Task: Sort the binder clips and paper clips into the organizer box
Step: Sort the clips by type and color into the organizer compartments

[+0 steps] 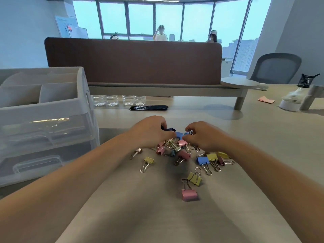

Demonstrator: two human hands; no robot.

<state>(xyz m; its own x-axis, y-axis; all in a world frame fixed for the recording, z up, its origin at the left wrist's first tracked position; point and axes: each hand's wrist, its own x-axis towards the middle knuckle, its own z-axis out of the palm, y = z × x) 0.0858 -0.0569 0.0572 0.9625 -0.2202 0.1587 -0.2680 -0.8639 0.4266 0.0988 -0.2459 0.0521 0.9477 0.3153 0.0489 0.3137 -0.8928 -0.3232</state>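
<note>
**The box lies to the left, and the left hand is the nearer one**

At the far left of the surface point(245, 137) stands the organizer box point(43, 109). It has open compartments on top and clear drawers below. We cannot see what the compartments hold from this angle.

To the right of it, with bare surface between, is the left hand point(150, 132). Its grip is clamped on a dark blue binder clip point(168, 129). The fingers curl around it, and the clip's long axis runs about left to right, pointing toward the other hand.

Just beside it is a light blue binder clip point(179, 135), at the far edge of the pile point(175, 149). The right hand point(201, 135) meets it from the right. Its fingers are curled in and its grip seems closed on this clip, though the fingertips hide the contact itself.

The pile lies directly near of both hands. More clips are scattered to the right and nearer to us, among them a pink binder clip point(190, 195). We cannot pick out any paper clips.

In our judgement the coming move is a carry leftward and a little farther, up over the box wall. The left hand is closer to the box and has a free path. The right hand would have to cross over the left arm.
</note>
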